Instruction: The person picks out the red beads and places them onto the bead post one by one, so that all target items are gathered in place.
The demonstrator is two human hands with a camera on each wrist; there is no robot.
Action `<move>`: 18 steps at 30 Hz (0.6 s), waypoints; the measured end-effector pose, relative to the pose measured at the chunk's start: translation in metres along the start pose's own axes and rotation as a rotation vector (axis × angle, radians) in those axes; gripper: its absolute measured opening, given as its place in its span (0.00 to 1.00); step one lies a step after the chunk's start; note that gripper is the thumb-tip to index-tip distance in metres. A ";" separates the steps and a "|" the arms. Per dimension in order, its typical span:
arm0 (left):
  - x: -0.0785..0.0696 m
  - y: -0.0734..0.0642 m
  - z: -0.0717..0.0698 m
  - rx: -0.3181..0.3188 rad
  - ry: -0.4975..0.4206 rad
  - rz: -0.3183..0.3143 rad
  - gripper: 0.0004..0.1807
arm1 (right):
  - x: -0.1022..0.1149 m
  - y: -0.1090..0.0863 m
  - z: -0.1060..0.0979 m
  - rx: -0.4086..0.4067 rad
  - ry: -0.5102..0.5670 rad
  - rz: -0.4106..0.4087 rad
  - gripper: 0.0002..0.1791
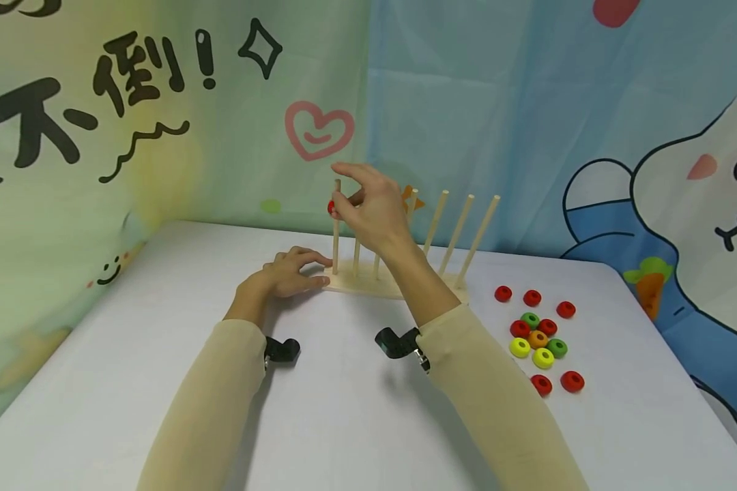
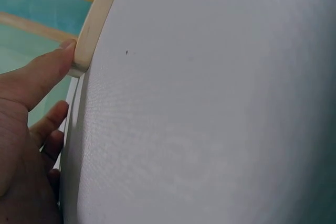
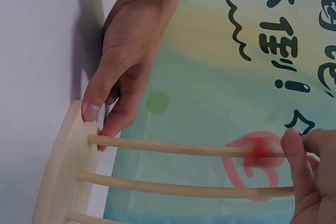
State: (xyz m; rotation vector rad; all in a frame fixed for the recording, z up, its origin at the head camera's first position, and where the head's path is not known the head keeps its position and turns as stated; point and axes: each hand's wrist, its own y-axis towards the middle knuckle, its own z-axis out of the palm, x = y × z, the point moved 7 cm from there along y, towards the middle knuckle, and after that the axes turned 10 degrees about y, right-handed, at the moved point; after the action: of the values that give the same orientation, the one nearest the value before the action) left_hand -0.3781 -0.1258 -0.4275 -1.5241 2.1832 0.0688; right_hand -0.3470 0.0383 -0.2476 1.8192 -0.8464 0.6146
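A wooden peg stand (image 1: 362, 283) with several upright pegs stands at the back of the white table. My left hand (image 1: 291, 273) holds the left end of its base, thumb (image 2: 55, 66) at the front edge and index finger at the back. High at the leftmost peg (image 3: 184, 148) is my right hand (image 1: 371, 208), index finger extended and thumb apart from it. A red bead (image 1: 331, 208) shows beside the right thumb in the head view. In the right wrist view this bead (image 3: 257, 152) is a red blur around the peg, just below the fingertips.
Right of the stand, several loose beads lie on the table: red (image 1: 566, 309), green (image 1: 557, 348), yellow (image 1: 543, 358) and orange (image 1: 537, 339). The right forearm crosses in front of the stand. A printed cloth (image 1: 467, 102) hangs behind the table.
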 end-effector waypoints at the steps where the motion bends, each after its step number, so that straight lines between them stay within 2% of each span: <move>1: 0.000 0.000 0.000 -0.001 0.003 0.001 0.29 | 0.000 -0.001 0.000 0.000 0.003 0.000 0.21; 6: -0.001 0.001 0.001 -0.010 0.011 0.004 0.30 | 0.001 -0.005 -0.005 -0.011 0.024 -0.008 0.21; 18: -0.001 -0.002 0.000 -0.021 0.004 0.013 0.29 | 0.009 -0.023 -0.013 0.016 0.109 -0.142 0.19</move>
State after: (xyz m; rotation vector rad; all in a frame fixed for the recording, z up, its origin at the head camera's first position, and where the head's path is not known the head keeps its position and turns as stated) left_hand -0.3763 -0.1256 -0.4264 -1.5228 2.2023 0.0927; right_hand -0.3244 0.0535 -0.2494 1.8254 -0.6357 0.6246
